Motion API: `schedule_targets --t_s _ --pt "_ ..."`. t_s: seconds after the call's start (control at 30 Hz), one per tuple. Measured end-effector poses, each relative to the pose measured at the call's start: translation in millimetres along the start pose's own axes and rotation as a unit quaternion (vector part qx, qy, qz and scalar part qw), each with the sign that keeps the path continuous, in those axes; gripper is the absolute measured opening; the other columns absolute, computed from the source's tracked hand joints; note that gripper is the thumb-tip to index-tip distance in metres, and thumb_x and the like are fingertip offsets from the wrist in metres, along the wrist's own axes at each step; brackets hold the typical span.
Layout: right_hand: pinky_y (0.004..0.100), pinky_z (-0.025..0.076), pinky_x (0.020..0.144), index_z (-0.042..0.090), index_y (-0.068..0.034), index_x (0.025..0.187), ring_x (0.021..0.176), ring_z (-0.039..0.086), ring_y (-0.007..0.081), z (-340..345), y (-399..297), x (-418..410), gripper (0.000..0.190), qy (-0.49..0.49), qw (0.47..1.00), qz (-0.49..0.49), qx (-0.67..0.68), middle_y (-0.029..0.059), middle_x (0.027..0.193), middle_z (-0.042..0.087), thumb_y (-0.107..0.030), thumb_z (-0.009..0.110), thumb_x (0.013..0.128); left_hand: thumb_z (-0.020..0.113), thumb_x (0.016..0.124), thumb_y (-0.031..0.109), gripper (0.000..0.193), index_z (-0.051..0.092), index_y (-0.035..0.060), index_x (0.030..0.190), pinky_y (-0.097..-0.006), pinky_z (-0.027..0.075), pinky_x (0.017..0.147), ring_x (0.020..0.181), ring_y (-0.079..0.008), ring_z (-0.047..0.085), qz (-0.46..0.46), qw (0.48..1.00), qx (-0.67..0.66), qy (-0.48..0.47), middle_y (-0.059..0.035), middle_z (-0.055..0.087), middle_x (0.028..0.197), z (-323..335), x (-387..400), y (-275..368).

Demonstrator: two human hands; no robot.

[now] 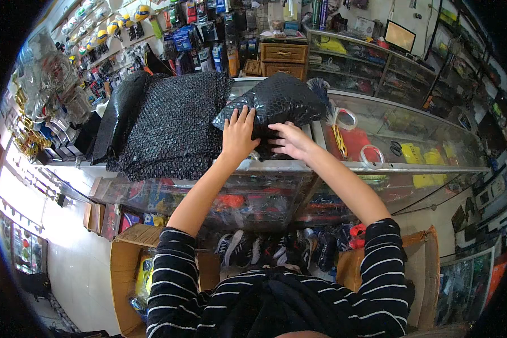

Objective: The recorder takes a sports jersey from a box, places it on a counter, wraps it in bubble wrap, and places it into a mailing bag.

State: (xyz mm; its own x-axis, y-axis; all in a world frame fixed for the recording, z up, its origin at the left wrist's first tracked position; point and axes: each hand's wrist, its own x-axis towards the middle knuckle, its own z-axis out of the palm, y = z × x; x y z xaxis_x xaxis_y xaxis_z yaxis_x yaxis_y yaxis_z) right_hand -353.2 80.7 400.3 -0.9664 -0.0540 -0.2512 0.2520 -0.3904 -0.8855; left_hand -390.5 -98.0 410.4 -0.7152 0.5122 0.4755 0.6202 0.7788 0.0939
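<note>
A bulky bundle wrapped in shiny black bubble wrap lies on the glass counter in front of me. My left hand is spread flat against its near left side, fingers pointing away from me. At the bundle's near edge is my right hand, its fingers apart and turned left, close to or touching the wrap; the exact contact is hard to see. To the left, a large sheet of black bubble wrap hangs slightly over the counter's front edge. A folded or rolled dark length of wrap borders that sheet. What the bundle contains is hidden.
Right of the bundle, tape rolls, a yellow-handled cutter and a feather duster lie on the glass display counter. Cardboard boxes flank me. Shoes line the counter's base. Wooden drawers stand behind.
</note>
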Motion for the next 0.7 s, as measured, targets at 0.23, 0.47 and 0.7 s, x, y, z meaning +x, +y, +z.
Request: schedule_targets --t_s 0.23,0.47,0.7 --pt "0.0365 0.051 0.082 0.050 -0.006 0.129 0.107 0.060 0.0233 -51.4 -52.5 -26.7 0.061 0.074 0.829 -0.192 -0.520 0.0157 0.131 0.050 -0.019 0.075 0.076 0.083 0.063 0.022 0.088 0.041 0.0085 0.138 -0.0492 0.036 0.106 0.131 -0.0389 0.040 0.025 0.999 -0.015 0.019 -0.0149 0.041 0.144 1.3 1.9 -11.0" --pt "0.0559 0.025 0.112 0.024 -0.030 0.149 0.139 0.027 0.0368 -74.5 -70.8 -9.1 0.110 0.118 0.547 -0.320 -0.764 0.0108 0.153 0.024 -0.032 0.086 0.059 0.079 0.065 0.016 0.081 0.044 0.0111 0.137 -0.0430 0.032 0.112 0.135 -0.0359 0.035 0.093 0.993 -0.064 -0.034 -0.0099 0.040 0.147 -10.1 12.3 -40.1" --pt "0.0611 0.020 0.113 0.021 -0.031 0.150 0.141 0.025 0.0342 -54.6 -72.5 6.1 0.115 0.024 0.458 -0.345 -0.819 0.0091 0.155 0.024 -0.033 0.088 0.057 0.078 0.067 0.013 0.079 0.043 0.0133 0.138 -0.0426 0.031 0.113 0.137 -0.0329 0.034 0.138 0.984 -0.084 -0.073 -0.0079 0.038 0.148 -19.5 18.5 -65.8"
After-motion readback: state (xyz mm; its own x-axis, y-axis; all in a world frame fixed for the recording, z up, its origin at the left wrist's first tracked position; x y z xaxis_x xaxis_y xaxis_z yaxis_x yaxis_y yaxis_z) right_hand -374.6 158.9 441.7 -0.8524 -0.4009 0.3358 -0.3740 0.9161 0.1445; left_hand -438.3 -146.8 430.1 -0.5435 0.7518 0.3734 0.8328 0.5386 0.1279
